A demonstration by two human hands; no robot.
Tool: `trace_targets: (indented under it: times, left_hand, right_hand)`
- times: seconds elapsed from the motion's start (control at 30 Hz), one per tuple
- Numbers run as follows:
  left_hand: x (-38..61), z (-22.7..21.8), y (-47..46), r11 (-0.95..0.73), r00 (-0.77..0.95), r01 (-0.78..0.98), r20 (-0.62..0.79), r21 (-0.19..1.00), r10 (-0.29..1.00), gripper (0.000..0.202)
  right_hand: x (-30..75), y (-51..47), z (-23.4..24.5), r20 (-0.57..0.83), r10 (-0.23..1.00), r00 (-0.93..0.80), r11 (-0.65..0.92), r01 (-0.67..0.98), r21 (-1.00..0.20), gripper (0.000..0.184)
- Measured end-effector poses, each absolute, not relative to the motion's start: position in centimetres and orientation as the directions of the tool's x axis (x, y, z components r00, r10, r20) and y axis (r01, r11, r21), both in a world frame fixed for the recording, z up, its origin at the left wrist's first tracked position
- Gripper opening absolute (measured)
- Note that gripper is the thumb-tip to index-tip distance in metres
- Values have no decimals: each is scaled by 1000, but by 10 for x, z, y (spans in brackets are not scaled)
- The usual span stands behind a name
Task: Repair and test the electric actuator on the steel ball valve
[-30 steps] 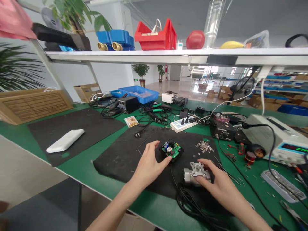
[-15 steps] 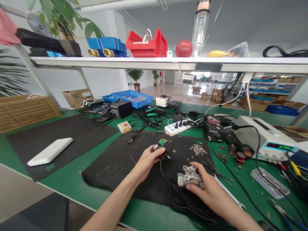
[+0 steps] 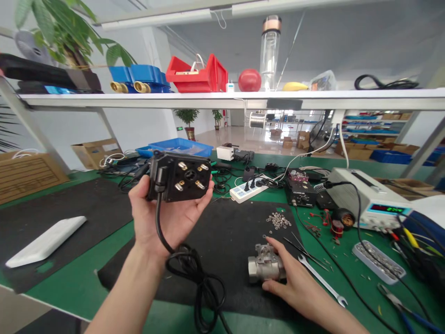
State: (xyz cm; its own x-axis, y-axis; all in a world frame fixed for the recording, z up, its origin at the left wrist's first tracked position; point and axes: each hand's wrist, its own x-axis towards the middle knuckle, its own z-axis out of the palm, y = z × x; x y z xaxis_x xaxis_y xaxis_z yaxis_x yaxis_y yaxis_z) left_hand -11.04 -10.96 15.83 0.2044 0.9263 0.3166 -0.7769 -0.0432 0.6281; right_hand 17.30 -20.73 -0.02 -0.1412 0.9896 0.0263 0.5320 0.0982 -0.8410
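Note:
My left hand (image 3: 163,220) holds up a black actuator housing (image 3: 189,175), its underside turned toward me. Four-cornered around a round central socket, several metal bolts stick out of that face. From the housing a black cable (image 3: 196,269) hangs in a looped bundle in front of the mat. Low on the right, my right hand (image 3: 287,273) grips a metal ball valve (image 3: 264,264) by its right side, thumb in front and fingers behind. The valve rests on the black mat (image 3: 229,250), its flat mounting flange upward.
Small nuts (image 3: 278,220) lie in a pile beyond the valve. A wrench (image 3: 323,280) and tweezers lie to its right, near a tray of small parts (image 3: 378,262) and pliers (image 3: 399,304). Farther back are a power strip (image 3: 248,189) and a power supply (image 3: 368,199). A shelf (image 3: 222,99) spans above.
My left hand has lifted the housing up and left and turned its bolted underside toward me. The cable rose with it. My right hand stays on the valve. The view shifted slightly.

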Motion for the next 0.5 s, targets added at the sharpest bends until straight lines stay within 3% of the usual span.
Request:
trace_targets:
  times: [0.1, 0.2, 0.33, 0.5]
  left_hand:
    - [-110, 147, -109, -71, 311, -560, 289, 825, 905, 58]
    - [-98, 121, -110, -52, 491, -273, 185, 961, 851, 70]
    - [-73, 100, -108, -83, 646, -117, 139, 990, 751, 80]
    - [-48, 92, -108, -56, 743, 9, 31, 998, 668, 85]
  right_hand:
    - [174, -208, -1, 17, 990, -139, 79, 454, -887, 91]
    - [174, -209, -7, 34, 991, -130, 86, 417, -905, 91]
    - [174, -209, -13, 54, 995, -90, 86, 416, -905, 96]
    - [176, -207, -14, 81, 993, -86, 111, 444, -889, 70]
